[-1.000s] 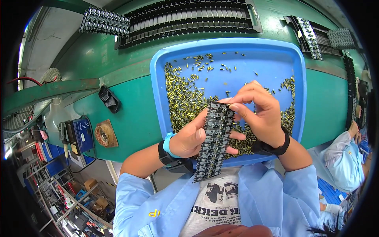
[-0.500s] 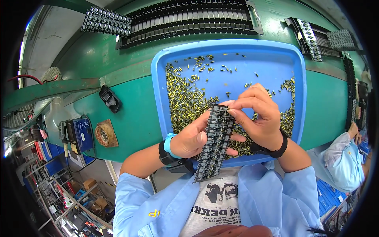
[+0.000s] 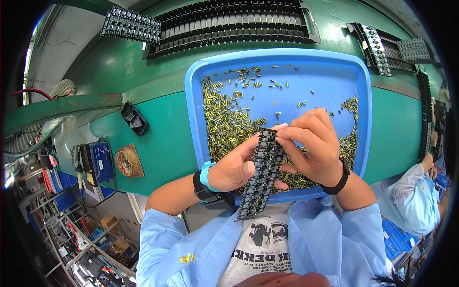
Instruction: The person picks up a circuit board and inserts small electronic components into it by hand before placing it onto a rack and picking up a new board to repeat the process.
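My left hand (image 3: 234, 168) holds a long, narrow circuit board panel (image 3: 260, 177), its thumb on the near face and fingertips showing past the right edge. The panel slants down toward my chest, with rows of small dark parts across it. At its top right corner my right hand (image 3: 313, 143) is closed in a pinch, thumb and forefinger together. Anything between those fingertips is too small to make out. Below both hands lies a blue plastic tray (image 3: 282, 55). Many small yellow-green and black cylindrical components (image 3: 224, 122) are heaped along its left, near and right sides.
Behind the tray stands a long black slotted rack (image 3: 234, 28), with another board panel (image 3: 131, 25) at its left end. A second rack (image 3: 394, 48) sits at far right. A black plastic piece (image 3: 134, 119) and a round brownish object (image 3: 128, 161) lie left. Another person's blue sleeve (image 3: 413, 191) shows right.
The top of the panel has shifted slightly to the right. My right hand has turned a little and dropped slightly, still pinching at the panel's top corner.
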### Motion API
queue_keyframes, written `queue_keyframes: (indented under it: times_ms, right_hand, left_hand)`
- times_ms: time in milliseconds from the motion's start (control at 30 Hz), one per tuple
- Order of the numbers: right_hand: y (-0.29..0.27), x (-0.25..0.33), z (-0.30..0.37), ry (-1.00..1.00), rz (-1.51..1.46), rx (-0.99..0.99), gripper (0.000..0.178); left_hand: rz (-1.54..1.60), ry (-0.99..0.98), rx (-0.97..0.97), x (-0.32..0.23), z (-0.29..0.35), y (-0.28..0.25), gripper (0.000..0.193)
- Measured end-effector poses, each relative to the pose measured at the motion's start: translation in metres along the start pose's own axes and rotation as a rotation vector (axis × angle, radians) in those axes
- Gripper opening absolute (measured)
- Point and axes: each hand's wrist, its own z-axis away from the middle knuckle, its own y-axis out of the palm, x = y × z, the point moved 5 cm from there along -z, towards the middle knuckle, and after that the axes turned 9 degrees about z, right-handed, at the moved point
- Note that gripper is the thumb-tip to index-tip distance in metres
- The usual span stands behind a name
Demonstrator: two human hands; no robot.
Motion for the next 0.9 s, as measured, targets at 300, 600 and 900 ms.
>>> queue_keyframes:
  times_ms: [300,600,900]
  right_hand:
    - [-0.005,0.007,0.0,-0.164,0.153,0.016,0.032]
    - [-0.008,0.015,-0.007,-0.225,0.284,0.102,0.031]
    - [0.04,-0.001,0.016,-0.119,0.152,0.89,0.024]
  left_hand:
    - [0.183,-0.076,0.036,0.0,0.005,0.001,0.122]
    - [0.256,-0.06,0.06,-0.003,0.004,0.0,0.12]
    - [0.454,0.163,0.157,-0.021,0.008,-0.008,0.114]
